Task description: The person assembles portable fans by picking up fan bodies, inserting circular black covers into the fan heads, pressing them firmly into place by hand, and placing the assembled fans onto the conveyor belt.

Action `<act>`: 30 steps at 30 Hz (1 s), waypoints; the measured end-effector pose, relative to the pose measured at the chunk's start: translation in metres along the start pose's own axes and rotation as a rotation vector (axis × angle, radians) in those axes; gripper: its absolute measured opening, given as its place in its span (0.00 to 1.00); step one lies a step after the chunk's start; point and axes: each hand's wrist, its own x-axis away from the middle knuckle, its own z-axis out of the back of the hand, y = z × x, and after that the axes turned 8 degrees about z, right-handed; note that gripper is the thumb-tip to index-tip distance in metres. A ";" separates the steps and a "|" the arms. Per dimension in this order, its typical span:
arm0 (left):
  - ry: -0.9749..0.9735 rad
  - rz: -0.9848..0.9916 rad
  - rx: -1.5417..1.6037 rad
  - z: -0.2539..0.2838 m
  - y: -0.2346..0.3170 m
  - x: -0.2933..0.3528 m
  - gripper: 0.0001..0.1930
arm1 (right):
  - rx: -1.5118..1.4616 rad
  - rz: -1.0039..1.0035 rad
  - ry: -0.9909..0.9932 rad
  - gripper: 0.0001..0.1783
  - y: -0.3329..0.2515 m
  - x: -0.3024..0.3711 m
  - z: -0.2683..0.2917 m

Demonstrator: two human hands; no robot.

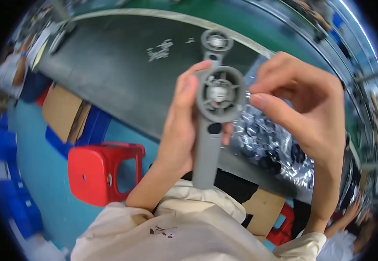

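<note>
My left hand point(178, 117) is wrapped round a grey handheld fan point(206, 152), its round head up and its long handle pointing toward me. Spokes and a pale hub show inside the open ring. Just right of that ring is my right hand point(304, 98), thumb and forefinger pinched together; whatever they may hold is too small to make out. Beyond the held fan, a second grey fan point(217, 41) lies on the dark worktable point(106, 65), partly covered by the first. A clear plastic bag point(263, 143) of dark round parts lies under my right hand.
Small pale pieces point(159, 50) lie scattered on the table's far half. A red stool point(89, 174) and a cardboard box point(63, 113) by a blue crate point(95, 126) stand left of the table. Other people are at the left, upper right and lower right edges.
</note>
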 end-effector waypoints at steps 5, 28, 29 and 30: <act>0.179 -0.074 -0.104 0.003 0.012 0.014 0.29 | 0.323 0.246 -0.137 0.10 0.003 -0.014 -0.030; 0.222 -0.180 -0.075 0.024 0.021 0.020 0.30 | 0.407 0.401 -0.065 0.12 0.025 -0.016 -0.069; 0.230 -0.189 -0.066 0.024 0.020 0.021 0.31 | 0.405 0.397 -0.068 0.12 0.026 -0.015 -0.070; 0.234 -0.187 -0.063 0.024 0.020 0.022 0.31 | 0.426 0.410 -0.083 0.11 0.028 -0.014 -0.071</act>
